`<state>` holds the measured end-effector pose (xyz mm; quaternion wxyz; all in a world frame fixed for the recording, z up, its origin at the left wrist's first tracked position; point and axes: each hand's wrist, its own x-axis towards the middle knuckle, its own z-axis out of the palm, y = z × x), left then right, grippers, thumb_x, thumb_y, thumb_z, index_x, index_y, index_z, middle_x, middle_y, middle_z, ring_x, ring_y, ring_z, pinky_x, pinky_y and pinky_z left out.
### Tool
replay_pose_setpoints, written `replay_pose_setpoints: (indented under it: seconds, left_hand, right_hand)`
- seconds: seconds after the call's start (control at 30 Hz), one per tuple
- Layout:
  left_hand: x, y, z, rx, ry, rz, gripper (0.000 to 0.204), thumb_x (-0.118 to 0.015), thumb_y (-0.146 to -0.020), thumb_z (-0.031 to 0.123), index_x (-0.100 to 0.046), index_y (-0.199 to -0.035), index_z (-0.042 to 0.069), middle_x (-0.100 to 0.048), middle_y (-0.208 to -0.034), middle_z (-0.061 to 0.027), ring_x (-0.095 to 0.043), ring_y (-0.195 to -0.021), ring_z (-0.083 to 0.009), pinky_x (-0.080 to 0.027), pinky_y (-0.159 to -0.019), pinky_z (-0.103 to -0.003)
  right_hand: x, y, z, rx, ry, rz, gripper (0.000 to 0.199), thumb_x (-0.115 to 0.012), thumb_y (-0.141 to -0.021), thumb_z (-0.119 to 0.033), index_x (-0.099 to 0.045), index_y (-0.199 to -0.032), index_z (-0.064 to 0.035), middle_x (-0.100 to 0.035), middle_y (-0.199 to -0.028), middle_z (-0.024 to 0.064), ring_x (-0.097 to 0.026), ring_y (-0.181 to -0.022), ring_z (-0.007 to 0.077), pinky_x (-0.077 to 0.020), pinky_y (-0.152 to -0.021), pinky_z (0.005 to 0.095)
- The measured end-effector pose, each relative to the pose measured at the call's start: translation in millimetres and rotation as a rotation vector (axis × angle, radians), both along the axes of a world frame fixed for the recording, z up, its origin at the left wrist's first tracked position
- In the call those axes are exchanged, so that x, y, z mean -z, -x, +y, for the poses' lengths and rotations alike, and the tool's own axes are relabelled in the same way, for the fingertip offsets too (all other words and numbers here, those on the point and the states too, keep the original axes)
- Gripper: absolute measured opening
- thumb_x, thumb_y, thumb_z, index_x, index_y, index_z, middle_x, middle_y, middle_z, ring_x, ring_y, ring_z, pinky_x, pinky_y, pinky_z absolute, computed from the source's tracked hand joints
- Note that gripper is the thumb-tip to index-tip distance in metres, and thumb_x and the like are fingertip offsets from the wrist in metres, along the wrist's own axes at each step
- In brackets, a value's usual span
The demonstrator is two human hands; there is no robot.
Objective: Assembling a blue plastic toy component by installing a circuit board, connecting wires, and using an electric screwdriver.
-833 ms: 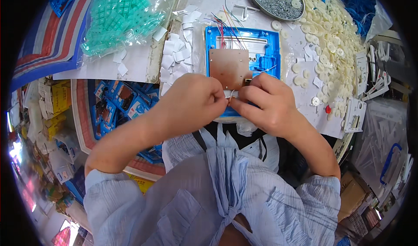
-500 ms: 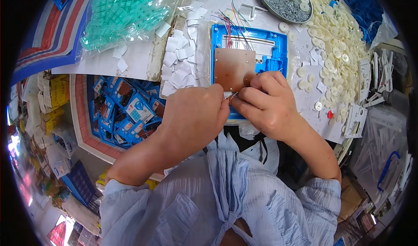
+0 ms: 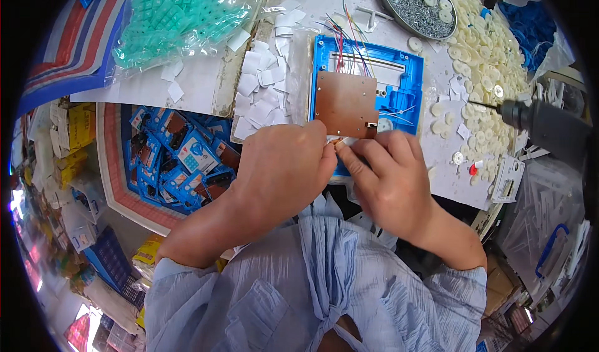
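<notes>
A blue plastic casing (image 3: 321,59) lies before me with a brown circuit board (image 3: 345,99) over its left part. Coloured wires (image 3: 355,46) rise from the board's far edge. My left hand (image 3: 281,159) is closed by the board's near edge, its fingertips mostly hidden behind the hand. My right hand (image 3: 393,180) is closed just beside it, thumb and forefinger pinched near the left fingertips. A small copper-coloured bit (image 3: 337,142) shows between the two hands; its kind is unclear. A white gear (image 3: 385,125) sits in the casing above my right fingers.
White paper squares (image 3: 259,81) lie left of the casing. Bagged green keypads (image 3: 175,21) are farther left, above a box of blue parts (image 3: 181,159). Cream gears (image 3: 477,84) and a round tray of screws (image 3: 418,12) lie to the right. A dark power screwdriver (image 3: 543,118) hangs at right.
The casing and board appear slightly farther right. My right fingers have moved down off the board's right corner, showing thin wires and a white gear. The screwdriver has come into view at right.
</notes>
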<state>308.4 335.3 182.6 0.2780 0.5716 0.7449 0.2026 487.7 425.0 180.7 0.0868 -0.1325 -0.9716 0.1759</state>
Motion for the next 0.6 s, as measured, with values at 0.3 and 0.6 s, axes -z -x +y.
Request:
replay_pose_setpoints:
  seconds: [0.3, 0.6]
  left_hand:
    - [7, 2, -3, 0.008, -0.066, -0.004, 0.015, -0.07, -0.083, 0.012, -0.061, -0.073, 0.005, -0.061, -0.058, -0.0131, -0.064, -0.053, -0.0329, -0.046, -0.05, -0.043]
    - [13, 6, -7, -0.004, -0.127, -0.127, 0.015, -0.069, -0.086, 0.011, -0.06, -0.076, 0.004, -0.057, -0.056, -0.0114, -0.06, -0.051, -0.0292, -0.043, -0.049, -0.04]
  right_hand:
    - [-11, 3, -25, 0.004, -0.258, -0.259, 0.051, -0.065, -0.074, -0.018, -0.065, -0.119, 0.0068, -0.059, -0.116, 0.0138, -0.053, -0.107, 0.0282, -0.0446, -0.09, 0.0432]
    - [-8, 4, -23, 0.056, -0.105, -0.229, 0.055, -0.063, -0.077, -0.014, -0.058, -0.126, 0.0099, -0.057, -0.108, 0.0142, -0.055, -0.099, 0.0281, -0.0452, -0.089, 0.0403]
